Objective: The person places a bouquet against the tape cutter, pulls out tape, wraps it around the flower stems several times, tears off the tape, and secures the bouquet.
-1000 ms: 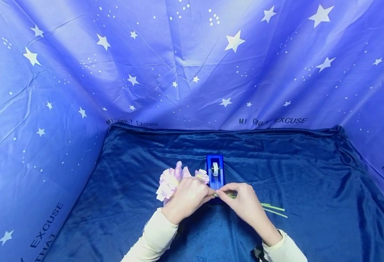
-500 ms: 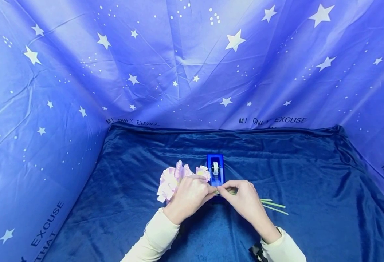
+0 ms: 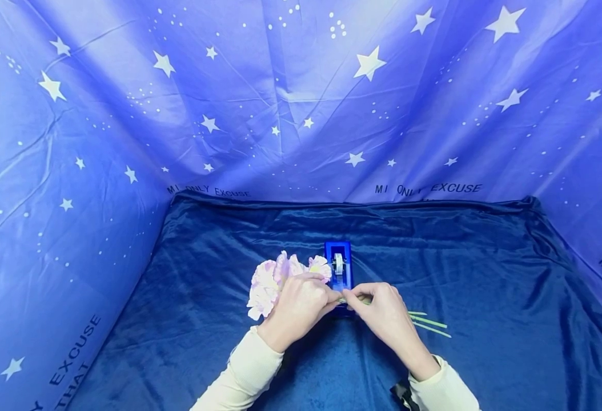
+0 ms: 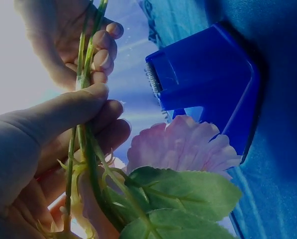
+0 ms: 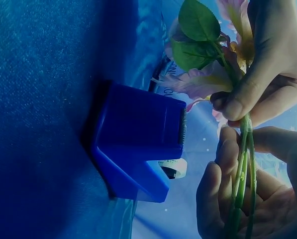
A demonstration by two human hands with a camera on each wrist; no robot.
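Note:
My left hand (image 3: 301, 308) grips a bunch of artificial flowers by the green stems (image 4: 91, 149), close below the blossoms. The pink flowers (image 3: 265, 288) spread out on its left, with green leaves (image 4: 183, 194) seen in the left wrist view. Right beside it, my right hand (image 3: 383, 311) pinches the same stems with thumb and fingertips. A small band of clear tape (image 4: 79, 82) shows on the stems between the two hands. Loose stem ends (image 3: 432, 324) stick out past the right hand. Behind the hands stands a blue tape dispenser (image 3: 330, 250).
A roll of tape (image 3: 338, 264) sits in the dispenser, whose toothed cutter (image 5: 183, 127) shows in the right wrist view. Dark blue cloth (image 3: 219, 228) covers the table. Blue star-printed curtains (image 3: 280, 85) enclose the back and sides.
Both hands and the flowers have shifted slightly, the left hand a little to the right and away from the body. The stem ends rose a little. Both hands keep hold of the stems.

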